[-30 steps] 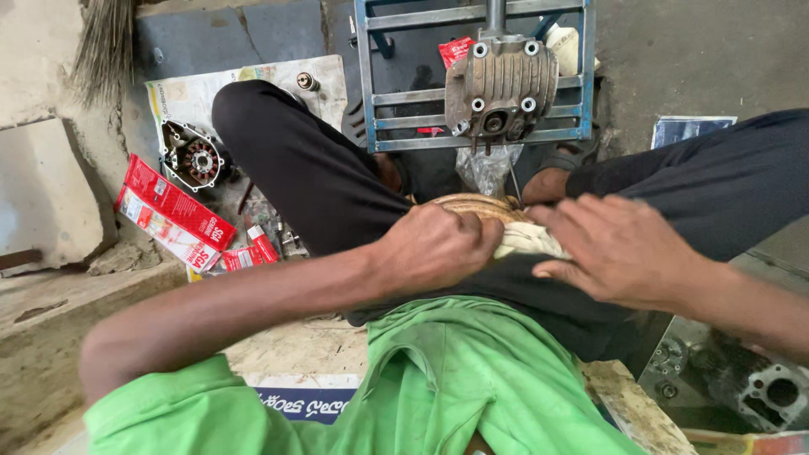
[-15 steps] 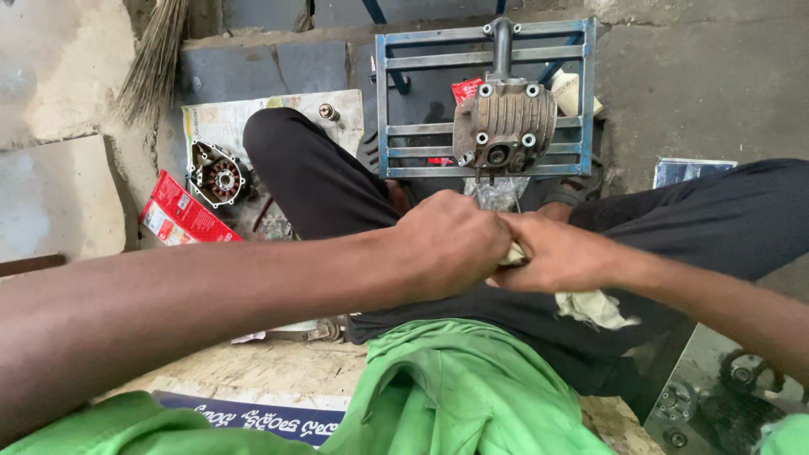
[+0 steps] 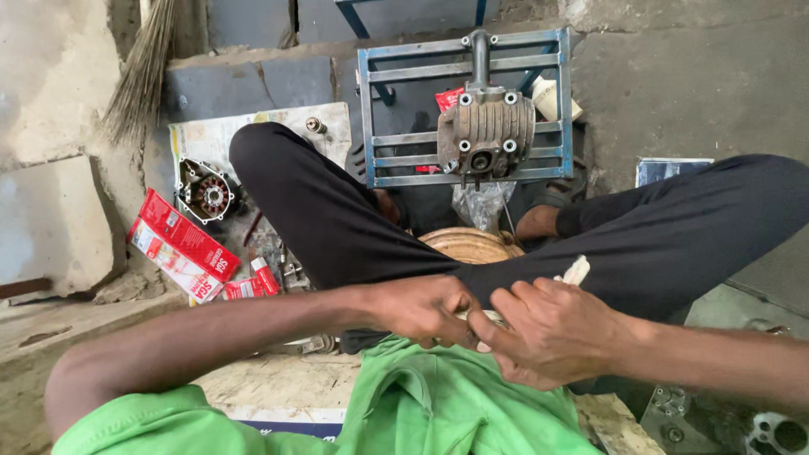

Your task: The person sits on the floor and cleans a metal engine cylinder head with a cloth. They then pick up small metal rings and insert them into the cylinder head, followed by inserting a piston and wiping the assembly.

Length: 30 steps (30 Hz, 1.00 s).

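Two hands meet over the lap of a seated person in black trousers (image 3: 337,219) and a green shirt (image 3: 438,413); entries run largest to smallest, each placed from the blue metal frame (image 3: 465,109).

1. Blue metal frame: stands on the concrete floor (image 3: 674,76), ahead of the knees.
2. Finned grey engine head (image 3: 484,131): rests on the frame's bars.
3. Round wound coil (image 3: 466,244): just below the frame, between the legs, partly hidden.
4. Red cartons (image 3: 181,244): well left of the frame, on the floor.
5. Stator plate (image 3: 206,192): left of the frame, above the cartons.
6. Pale rag strip (image 3: 575,271): below the frame, over the right thigh, its end poking out past the right hand.

Left hand (image 3: 421,307): fingers curled, closed around the rag's near end, wrist straight, forearm across the body.
Right hand (image 3: 552,329): fingers pinched shut on the same rag, knuckles up.

Handling judgement: keep both grips close together and the strip taut, so it neither slips nor bunches.
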Motion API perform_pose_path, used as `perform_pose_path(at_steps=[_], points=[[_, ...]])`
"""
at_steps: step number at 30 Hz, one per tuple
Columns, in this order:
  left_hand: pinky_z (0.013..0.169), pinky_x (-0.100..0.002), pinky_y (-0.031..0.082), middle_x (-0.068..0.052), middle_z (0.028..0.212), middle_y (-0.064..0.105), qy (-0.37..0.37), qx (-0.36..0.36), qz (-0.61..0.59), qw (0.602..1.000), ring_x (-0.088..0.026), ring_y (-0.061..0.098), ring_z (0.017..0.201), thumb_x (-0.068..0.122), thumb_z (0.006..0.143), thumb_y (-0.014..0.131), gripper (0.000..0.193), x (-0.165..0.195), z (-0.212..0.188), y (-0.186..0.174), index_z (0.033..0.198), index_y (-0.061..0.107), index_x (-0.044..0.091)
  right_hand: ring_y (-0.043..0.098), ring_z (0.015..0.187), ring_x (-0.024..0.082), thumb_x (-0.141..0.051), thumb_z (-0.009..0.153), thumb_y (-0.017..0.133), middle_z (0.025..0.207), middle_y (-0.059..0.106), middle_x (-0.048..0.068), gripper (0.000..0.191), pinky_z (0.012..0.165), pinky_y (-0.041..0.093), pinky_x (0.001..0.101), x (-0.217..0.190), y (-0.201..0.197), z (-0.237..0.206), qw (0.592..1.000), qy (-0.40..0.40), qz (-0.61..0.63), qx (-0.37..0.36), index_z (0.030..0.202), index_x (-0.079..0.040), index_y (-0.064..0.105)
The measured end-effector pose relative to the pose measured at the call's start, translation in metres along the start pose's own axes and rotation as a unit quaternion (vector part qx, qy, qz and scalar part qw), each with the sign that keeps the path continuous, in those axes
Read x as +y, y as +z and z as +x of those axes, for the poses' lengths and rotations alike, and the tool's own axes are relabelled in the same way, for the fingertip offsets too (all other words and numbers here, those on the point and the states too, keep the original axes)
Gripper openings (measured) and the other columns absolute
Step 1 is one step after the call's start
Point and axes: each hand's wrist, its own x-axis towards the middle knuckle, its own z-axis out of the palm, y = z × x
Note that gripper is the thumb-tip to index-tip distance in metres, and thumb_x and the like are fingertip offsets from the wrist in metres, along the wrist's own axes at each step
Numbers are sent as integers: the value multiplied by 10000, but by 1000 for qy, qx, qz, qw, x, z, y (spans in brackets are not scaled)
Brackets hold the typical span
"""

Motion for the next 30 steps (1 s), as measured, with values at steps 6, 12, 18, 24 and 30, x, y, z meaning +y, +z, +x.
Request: perform_pose_path(at_steps=[6,12,18,24,30], points=[[637,-361,514,-110,891,677,277,201,407,847,-225,686,695,476,913,797,597,9,-9,-37,1181,622,-27,501,587,131,-350,1046,562,785,508,7,401,469,366,284,17,16,-5,908,250,336,19,1263,-12,547],[677,-367,546,-89,1017,693,238,378,740,503,-234,713,871,268,939,708,534,-7,3,-25,1361,571,-28,533,590,111,-355,998,639,773,542,-5,377,491,400,265,60,39,-6,516,493,697,-70,1209,-50,571],[533,-493,538,-168,717,715,109,304,554,768,-354,710,625,239,943,648,262,5,19,-52,1069,626,9,564,592,92,-360,951,715,761,576,-18,362,514,435,246,70,24,11,782,377,496,-34,1156,-88,594],[680,-488,565,-186,766,726,110,215,362,900,-367,717,726,236,785,738,243,11,4,-49,935,724,45,579,507,193,-336,806,755,683,555,63,459,456,472,325,59,-1,11,992,124,14,-36,1113,0,697],[681,-438,571,-159,793,732,202,104,270,936,-298,736,753,182,796,678,236,15,-6,-37,955,686,9,567,499,163,-452,898,709,621,512,16,487,427,448,325,38,-14,14,997,24,-73,16,1064,6,702]])
